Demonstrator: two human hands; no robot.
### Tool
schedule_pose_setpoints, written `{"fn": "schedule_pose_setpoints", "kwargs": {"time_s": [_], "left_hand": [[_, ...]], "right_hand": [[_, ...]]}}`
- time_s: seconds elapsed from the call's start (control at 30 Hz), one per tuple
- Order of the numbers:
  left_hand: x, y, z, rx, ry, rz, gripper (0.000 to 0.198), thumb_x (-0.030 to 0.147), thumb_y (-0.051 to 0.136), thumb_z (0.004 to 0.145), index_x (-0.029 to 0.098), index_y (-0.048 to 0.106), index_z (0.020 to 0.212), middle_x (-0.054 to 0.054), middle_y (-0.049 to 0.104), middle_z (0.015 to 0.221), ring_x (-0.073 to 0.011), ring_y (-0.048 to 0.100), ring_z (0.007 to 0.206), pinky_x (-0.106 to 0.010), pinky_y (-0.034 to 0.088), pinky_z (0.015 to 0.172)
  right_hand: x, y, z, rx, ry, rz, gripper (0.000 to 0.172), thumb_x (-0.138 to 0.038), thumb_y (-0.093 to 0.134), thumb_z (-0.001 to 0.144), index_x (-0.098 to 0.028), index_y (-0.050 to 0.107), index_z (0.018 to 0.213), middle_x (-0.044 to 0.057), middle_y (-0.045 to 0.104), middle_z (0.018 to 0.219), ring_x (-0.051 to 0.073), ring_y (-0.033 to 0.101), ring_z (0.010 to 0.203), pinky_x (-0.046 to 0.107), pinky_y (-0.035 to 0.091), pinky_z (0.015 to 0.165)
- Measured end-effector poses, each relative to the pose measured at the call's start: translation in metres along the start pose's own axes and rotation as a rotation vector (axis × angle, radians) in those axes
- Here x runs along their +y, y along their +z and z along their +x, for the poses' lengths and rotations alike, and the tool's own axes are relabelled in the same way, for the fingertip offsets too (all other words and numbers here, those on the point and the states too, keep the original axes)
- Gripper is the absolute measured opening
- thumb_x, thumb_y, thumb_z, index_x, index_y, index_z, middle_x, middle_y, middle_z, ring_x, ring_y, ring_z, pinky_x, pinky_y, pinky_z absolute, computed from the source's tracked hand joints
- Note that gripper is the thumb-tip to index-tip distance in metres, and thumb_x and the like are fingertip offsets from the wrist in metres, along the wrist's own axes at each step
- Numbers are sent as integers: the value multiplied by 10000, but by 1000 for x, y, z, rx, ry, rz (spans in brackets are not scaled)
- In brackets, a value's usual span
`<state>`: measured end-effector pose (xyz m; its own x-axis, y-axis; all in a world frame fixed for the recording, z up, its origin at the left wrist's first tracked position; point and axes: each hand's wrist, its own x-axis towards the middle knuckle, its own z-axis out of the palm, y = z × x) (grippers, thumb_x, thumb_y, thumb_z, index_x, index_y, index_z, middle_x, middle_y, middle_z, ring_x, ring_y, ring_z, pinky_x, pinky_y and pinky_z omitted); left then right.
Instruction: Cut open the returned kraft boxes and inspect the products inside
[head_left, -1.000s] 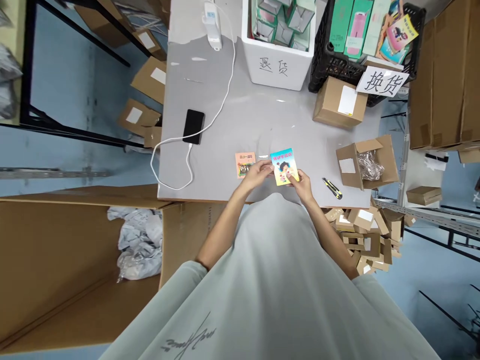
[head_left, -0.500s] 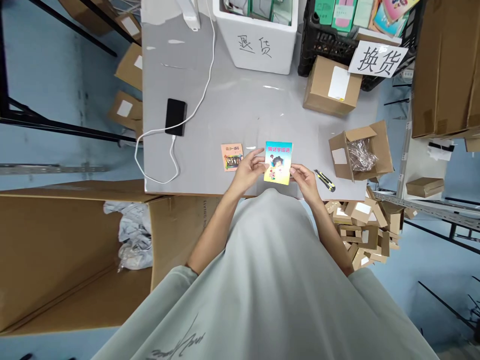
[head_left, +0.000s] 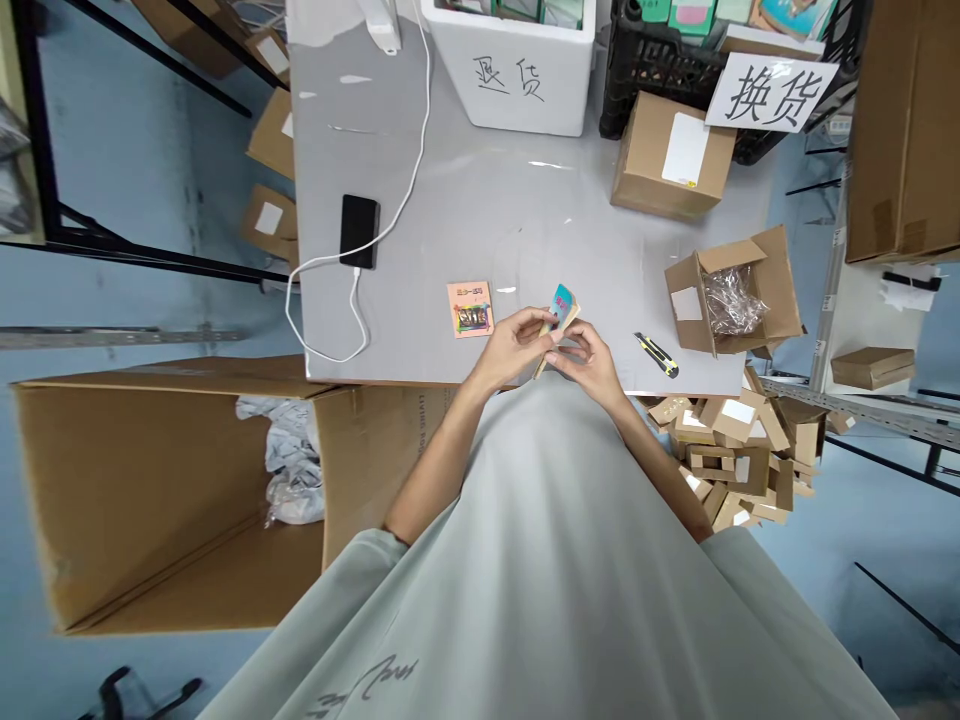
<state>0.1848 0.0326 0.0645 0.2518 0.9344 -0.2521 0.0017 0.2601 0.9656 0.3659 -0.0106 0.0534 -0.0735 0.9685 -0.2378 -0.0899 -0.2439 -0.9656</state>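
A small booklet [head_left: 562, 304] with a blue cover is tilted on edge between my hands, just above the table's front edge. My left hand [head_left: 519, 340] is closed around its left side, fingers over the cover. On the page-edge side, my right hand [head_left: 587, 357] has its thumb and fingers at the booklet's lower part; the exact contact is partly hidden. An orange booklet [head_left: 471, 309] lies flat on the table to the left of my left hand. To the right of my right hand lies a yellow-and-black box cutter [head_left: 657, 355].
A black phone [head_left: 359, 231] with a white cable lies at left. Behind stand a white bin [head_left: 517, 85], a black crate [head_left: 667, 70] and a closed carton [head_left: 675, 155]. An open carton [head_left: 686, 305] with plastic wrap sits right. A large open box [head_left: 172, 480] stands below left.
The blue booklet, earlier held face up with its cover showing, is now turned on edge. My hands have come closer together around it. The view has shifted slightly.
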Motion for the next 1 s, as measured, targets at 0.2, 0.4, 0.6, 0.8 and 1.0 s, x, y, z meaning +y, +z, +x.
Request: {"fn": "schedule_pose_setpoints", "kwargs": {"time_s": [0.2,0.4,0.6,0.8,1.0], "left_hand": [[-14,-10,-3,108,-77,-144,471,699,814,963,239,736,1024,-31,777,978,-228,765,965,-359,655,874],[-22,-24,-13,96,-113,-351,572,756,888,909,250,767,1146,-82,853,1148,-290,828,1136,-391,689,928],[-29,-36,-19,110,-113,-378,550,717,930,892,240,803,1134,-88,863,1134,-316,839,1171,-429,713,971],[-29,-45,-23,88,-111,-386,500,682,903,933,242,797,1144,-90,860,1129,-335,820,1250,-465,711,1014],[-26,-52,-27,67,-106,-401,438,641,874,974,243,790,1135,-100,861,1135,-354,811,1293,-485,707,1038]], "right_hand": [[-13,-5,2,75,27,25,626,-768,916,820,-297,581,1063,75,767,1333,275,787,1205,401,665,1031],[-25,-19,1,98,15,-6,492,-729,767,974,-285,672,1164,75,836,1182,297,788,1168,439,651,1060],[-26,-13,-3,101,58,-10,503,-728,785,973,-280,712,1188,67,844,1196,297,783,1212,425,666,1038],[-22,-2,-6,95,40,-27,598,-828,749,974,-285,713,1222,86,845,1210,311,784,1235,453,673,1054],[-15,4,-4,92,2,-69,645,-865,776,934,-296,695,1228,102,841,1245,318,792,1235,467,670,1049]]}}
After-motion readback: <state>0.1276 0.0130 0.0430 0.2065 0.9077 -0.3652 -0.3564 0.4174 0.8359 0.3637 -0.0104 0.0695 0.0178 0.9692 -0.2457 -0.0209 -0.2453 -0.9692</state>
